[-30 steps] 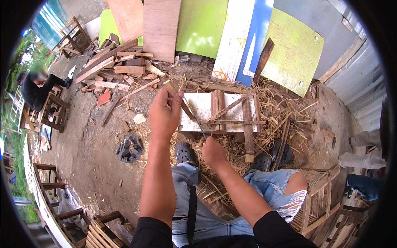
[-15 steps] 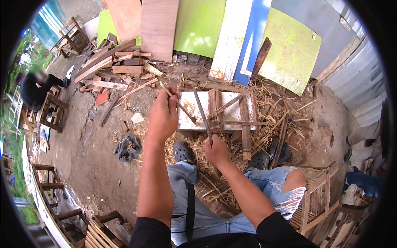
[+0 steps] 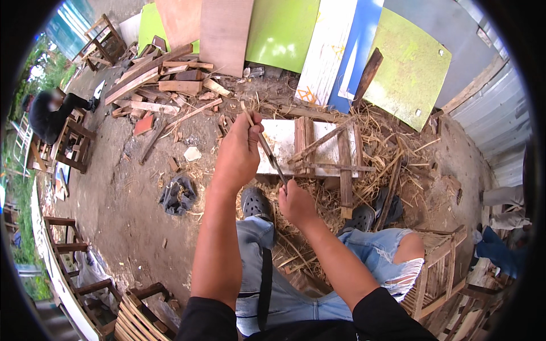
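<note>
My left hand (image 3: 239,150) is closed round a thin wooden stick (image 3: 246,112), whose top end sticks up past the thumb and whose lower part slants down to the right. My right hand (image 3: 297,203) grips a knife with a long, narrow dark blade (image 3: 280,170); the handle is hidden in the fist. The blade lies against or just over the stick's lower part; contact is hard to make out. Both hands are above the near edge of a low white-topped bench (image 3: 274,129), which bears several wooden bars (image 3: 345,162).
Curly wood shavings (image 3: 398,162) surround the bench. A pile of timber offcuts (image 3: 182,85) lies at the far left, beside leaning coloured panels (image 3: 281,34). A dark crumpled cloth (image 3: 177,195) is on the ground. Slatted wooden furniture (image 3: 438,273) stands near right; another person (image 3: 48,116) sits far left.
The knife blade has swung from standing apart on the right to lining up with the stick. My left hand has shifted slightly right in the picture; the view has turned a little.
</note>
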`<action>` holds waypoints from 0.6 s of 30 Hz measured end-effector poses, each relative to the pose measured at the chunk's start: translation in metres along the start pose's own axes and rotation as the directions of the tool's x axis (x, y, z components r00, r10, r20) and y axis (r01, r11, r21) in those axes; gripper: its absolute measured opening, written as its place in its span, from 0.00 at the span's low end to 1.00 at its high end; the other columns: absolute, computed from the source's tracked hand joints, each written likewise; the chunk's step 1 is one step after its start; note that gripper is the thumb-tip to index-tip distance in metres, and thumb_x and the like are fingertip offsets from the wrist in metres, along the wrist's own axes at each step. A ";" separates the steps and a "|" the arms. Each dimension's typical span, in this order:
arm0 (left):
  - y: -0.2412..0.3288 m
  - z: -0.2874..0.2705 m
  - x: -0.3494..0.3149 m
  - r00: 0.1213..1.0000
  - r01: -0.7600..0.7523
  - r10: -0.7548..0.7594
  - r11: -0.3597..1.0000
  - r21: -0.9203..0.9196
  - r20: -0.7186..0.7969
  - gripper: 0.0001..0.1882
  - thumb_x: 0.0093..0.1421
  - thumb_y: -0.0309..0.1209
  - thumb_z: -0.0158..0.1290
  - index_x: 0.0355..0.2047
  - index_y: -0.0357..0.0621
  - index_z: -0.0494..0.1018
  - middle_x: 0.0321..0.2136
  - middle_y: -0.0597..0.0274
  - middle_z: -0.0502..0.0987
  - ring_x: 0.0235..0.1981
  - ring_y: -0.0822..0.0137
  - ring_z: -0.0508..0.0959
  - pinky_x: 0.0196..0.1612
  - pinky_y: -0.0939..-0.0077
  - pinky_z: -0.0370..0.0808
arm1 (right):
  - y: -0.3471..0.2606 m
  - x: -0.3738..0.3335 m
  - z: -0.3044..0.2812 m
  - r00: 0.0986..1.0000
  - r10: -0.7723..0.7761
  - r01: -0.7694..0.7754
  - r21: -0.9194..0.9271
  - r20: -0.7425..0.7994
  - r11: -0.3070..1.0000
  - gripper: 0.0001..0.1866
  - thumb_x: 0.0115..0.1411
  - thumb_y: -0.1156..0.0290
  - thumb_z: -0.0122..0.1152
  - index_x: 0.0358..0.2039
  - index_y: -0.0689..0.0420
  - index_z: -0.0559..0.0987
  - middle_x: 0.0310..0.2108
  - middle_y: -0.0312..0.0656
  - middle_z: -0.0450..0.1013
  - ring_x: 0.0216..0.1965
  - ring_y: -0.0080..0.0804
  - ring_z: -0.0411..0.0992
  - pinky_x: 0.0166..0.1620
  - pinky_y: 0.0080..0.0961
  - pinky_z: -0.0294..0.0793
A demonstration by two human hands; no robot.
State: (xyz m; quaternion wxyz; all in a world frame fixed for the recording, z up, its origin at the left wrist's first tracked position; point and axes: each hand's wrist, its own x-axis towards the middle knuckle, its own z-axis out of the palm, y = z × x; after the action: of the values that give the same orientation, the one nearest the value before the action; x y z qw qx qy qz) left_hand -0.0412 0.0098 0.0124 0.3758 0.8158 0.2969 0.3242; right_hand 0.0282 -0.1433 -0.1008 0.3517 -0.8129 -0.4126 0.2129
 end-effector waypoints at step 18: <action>-0.002 -0.006 -0.004 0.996 0.081 -0.081 0.997 0.004 -0.035 0.05 0.71 0.27 0.43 0.42 0.38 0.66 0.32 0.46 0.76 0.33 0.47 0.77 0.39 0.62 0.74 | 0.011 0.003 0.019 1.000 -0.002 0.002 -0.007 -0.002 1.000 0.13 0.64 0.65 0.53 0.30 0.62 0.68 0.24 0.61 0.74 0.30 0.63 0.75 0.33 0.54 0.73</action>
State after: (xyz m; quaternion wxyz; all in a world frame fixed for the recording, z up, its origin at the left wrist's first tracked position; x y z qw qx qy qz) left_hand -0.0487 0.0103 0.0130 0.3812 0.7982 0.3372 0.3222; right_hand 0.0235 -0.1379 -0.1217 0.3496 -0.8139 -0.4137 0.2103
